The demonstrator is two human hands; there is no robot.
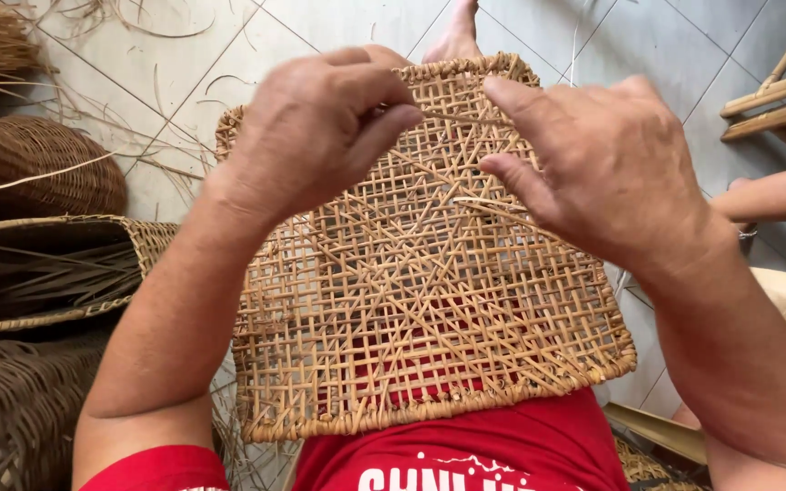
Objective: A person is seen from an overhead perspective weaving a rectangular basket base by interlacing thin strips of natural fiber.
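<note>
A square woven rattan panel with an open lattice rests tilted on my lap, over my red shirt. My left hand is at its upper left part, thumb and fingers pinched on a thin cane strand that runs across the top of the weave. My right hand is at the upper right, forefinger and thumb closed on the same strand near the lattice. Loose diagonal strands cross the panel's middle.
Several woven rattan baskets lie stacked at the left on a tiled floor strewn with cane scraps. My bare foot shows past the panel. Another person's arm and wooden furniture legs are at the right.
</note>
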